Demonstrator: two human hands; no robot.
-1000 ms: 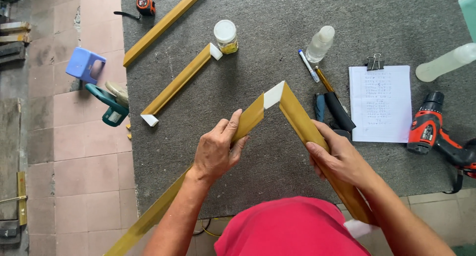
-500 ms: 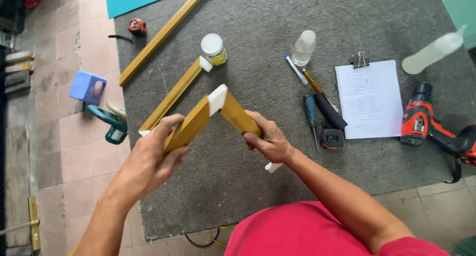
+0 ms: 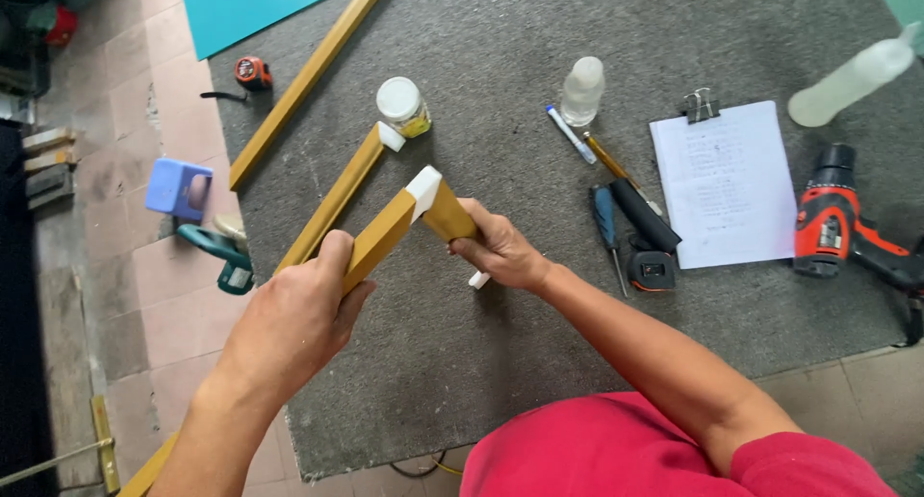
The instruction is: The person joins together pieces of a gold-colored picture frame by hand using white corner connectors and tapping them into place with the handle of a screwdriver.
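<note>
Two mitred gold frame pieces (image 3: 399, 218) meet at twelve o'clock, the left hand (image 3: 294, 319) gripping one, the right hand (image 3: 496, 252) clasping the other. The corner looks mid-alignment; next needs steady pressure.

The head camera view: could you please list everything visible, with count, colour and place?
frame mouldings: two, gold, mitred ends together, held above mat
loose mouldings: two, gold, mat's left part
mat: one, grey, on the floor
jar: one, white lid, by moulding end
bottles: two, clear, mat's top
clipboard: one, white paper, right
drill: one, red-black, far right
tape measure: one, orange, top left
left hand: grips one held moulding
right hand: grips the other
</note>
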